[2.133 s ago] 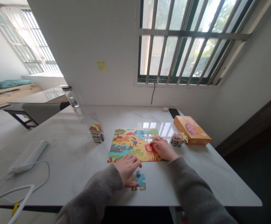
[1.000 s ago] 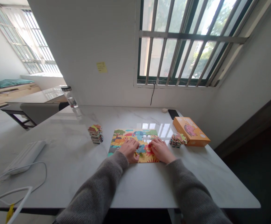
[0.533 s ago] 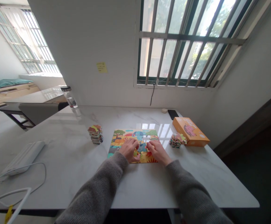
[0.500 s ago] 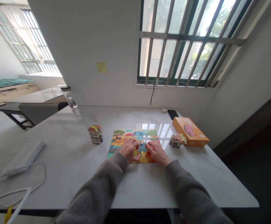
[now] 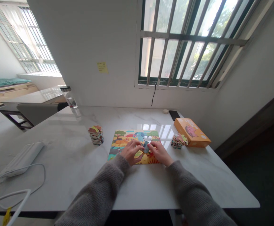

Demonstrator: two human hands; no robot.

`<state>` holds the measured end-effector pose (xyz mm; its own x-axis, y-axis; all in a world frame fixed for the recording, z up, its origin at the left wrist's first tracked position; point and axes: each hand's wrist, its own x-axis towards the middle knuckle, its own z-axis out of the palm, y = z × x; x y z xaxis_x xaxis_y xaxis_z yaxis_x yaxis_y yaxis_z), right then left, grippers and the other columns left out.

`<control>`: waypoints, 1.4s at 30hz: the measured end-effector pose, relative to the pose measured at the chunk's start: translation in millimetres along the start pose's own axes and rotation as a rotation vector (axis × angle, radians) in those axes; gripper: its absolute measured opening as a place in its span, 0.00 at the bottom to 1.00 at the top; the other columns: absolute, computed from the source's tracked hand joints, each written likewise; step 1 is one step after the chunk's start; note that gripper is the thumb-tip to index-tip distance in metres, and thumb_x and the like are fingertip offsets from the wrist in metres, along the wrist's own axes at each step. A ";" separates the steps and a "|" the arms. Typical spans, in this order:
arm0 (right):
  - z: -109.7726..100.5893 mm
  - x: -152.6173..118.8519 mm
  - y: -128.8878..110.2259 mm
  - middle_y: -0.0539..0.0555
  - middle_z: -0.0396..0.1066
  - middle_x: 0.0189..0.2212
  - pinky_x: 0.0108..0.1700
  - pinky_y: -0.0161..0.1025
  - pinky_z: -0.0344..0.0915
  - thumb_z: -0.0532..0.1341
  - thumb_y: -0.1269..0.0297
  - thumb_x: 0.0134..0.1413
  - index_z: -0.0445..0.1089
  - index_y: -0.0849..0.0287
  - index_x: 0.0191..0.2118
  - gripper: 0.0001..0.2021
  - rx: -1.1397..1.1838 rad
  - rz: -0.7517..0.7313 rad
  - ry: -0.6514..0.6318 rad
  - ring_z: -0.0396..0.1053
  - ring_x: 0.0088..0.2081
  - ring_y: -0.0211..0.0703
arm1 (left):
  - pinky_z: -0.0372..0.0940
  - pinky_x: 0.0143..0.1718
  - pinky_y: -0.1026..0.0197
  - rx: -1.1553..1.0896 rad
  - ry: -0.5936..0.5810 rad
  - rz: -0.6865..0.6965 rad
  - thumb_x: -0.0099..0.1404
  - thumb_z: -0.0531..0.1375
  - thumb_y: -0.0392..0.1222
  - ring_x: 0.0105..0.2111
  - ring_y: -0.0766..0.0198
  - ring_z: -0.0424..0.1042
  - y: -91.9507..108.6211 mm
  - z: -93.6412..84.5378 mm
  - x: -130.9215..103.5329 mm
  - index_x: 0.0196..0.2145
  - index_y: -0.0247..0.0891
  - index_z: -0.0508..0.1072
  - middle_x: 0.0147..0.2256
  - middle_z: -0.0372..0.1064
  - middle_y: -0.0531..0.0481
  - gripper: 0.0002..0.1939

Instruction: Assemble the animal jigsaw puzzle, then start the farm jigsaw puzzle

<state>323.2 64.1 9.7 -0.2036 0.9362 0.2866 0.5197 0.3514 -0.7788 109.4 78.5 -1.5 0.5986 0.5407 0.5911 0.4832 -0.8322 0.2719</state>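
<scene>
A colourful animal picture puzzle (image 5: pixel 121 142) lies flat on the white marble-patterned table, with a small white gap near its upper right. Over its middle, a grey-blue puzzle piece (image 5: pixel 146 147) is tilted up between my two hands. The fingers of my right hand (image 5: pixel 160 152) are pinched on the piece's right edge. On the piece's left side is my left hand (image 5: pixel 132 152), thumb and fingers apart, its fingertips close to the piece. My palms hide part of the puzzle's lower half.
Stacks of puzzle pieces stand left (image 5: pixel 96 135) and right (image 5: pixel 178 142) of the puzzle. Behind the right stack are an orange box (image 5: pixel 191 132) and a black phone (image 5: pixel 174 115). A bottle (image 5: pixel 69 98) stands back left; a white power strip (image 5: pixel 21 159) with cables lies left.
The grey-blue piece now shows, tilted up between my hands. My left thumb and fingers have spread a little, and the white gap in the puzzle is more visible.
</scene>
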 end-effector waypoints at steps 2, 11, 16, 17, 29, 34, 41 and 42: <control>-2.0 0.4 0.5 0.48 0.62 0.22 0.32 0.36 0.57 0.52 0.47 0.64 0.59 0.56 0.23 0.22 -0.015 -0.018 -0.034 0.62 0.28 0.39 | 0.65 0.56 0.48 -0.008 -0.016 0.029 0.60 0.62 0.39 0.51 0.53 0.66 0.5 -1.3 0.0 0.50 0.43 0.70 0.53 0.67 0.43 0.19; -5.4 -0.8 1.9 0.46 0.59 0.21 0.30 0.35 0.55 0.52 0.47 0.65 0.58 0.57 0.22 0.24 -0.086 -0.046 -0.107 0.58 0.27 0.37 | 0.64 0.57 0.48 -0.063 -0.071 0.050 0.56 0.63 0.35 0.51 0.54 0.67 -1.6 0.4 -2.2 0.47 0.43 0.70 0.55 0.67 0.46 0.20; -8.1 -2.2 -2.1 0.49 0.66 0.25 0.34 0.37 0.63 0.55 0.54 0.64 0.68 0.58 0.31 0.15 -0.001 -0.046 -0.061 0.65 0.30 0.40 | 0.65 0.54 0.49 -0.076 -0.007 0.023 0.55 0.63 0.34 0.49 0.53 0.67 -5.1 0.7 -2.6 0.44 0.41 0.69 0.50 0.67 0.43 0.18; -9.3 -2.9 -3.0 0.50 0.69 0.29 0.37 0.38 0.66 0.56 0.55 0.64 0.70 0.58 0.38 0.12 0.009 -0.068 -0.025 0.67 0.32 0.41 | 0.65 0.54 0.49 -0.084 0.010 0.014 0.54 0.64 0.34 0.49 0.52 0.67 -5.9 -0.2 -2.4 0.44 0.40 0.69 0.49 0.67 0.43 0.19; -15.9 -9.1 -8.2 0.58 0.67 0.56 0.63 0.53 0.61 0.65 0.63 0.57 0.70 0.51 0.54 0.18 -0.083 -0.311 -0.103 0.63 0.60 0.50 | 0.68 0.50 0.50 -0.206 0.090 -0.039 0.53 0.63 0.35 0.46 0.53 0.67 -13.8 0.9 -1.7 0.41 0.38 0.67 0.44 0.63 0.44 0.17; -15.1 -8.3 -4.1 0.59 0.68 0.55 0.62 0.51 0.61 0.65 0.63 0.58 0.71 0.53 0.54 0.17 -0.131 -0.320 -0.106 0.65 0.59 0.50 | 0.70 0.46 0.54 -0.244 0.031 -0.078 0.54 0.62 0.35 0.43 0.57 0.68 -15.2 0.8 -3.0 0.45 0.38 0.67 0.45 0.63 0.44 0.19; -25.1 -0.4 25.8 0.58 0.70 0.55 0.60 0.53 0.62 0.62 0.66 0.61 0.66 0.52 0.60 0.21 -0.307 -0.240 0.036 0.65 0.57 0.52 | 0.62 0.58 0.42 -0.040 -0.207 -0.190 0.62 0.60 0.42 0.55 0.47 0.64 -24.4 7.0 -10.6 0.58 0.37 0.65 0.54 0.66 0.38 0.26; -27.5 2.1 31.6 0.58 0.70 0.55 0.59 0.53 0.63 0.61 0.66 0.61 0.65 0.53 0.60 0.22 -0.337 -0.220 0.054 0.66 0.56 0.53 | 0.61 0.59 0.42 -0.014 -0.244 -0.195 0.63 0.60 0.43 0.56 0.46 0.63 -25.0 7.9 -11.5 0.56 0.37 0.68 0.54 0.66 0.38 0.24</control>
<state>362.0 77.4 1.1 -0.3009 0.8342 0.4621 0.7136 0.5184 -0.4712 95.5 94.0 -21.1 0.6316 0.7028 0.3273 0.5967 -0.7102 0.3736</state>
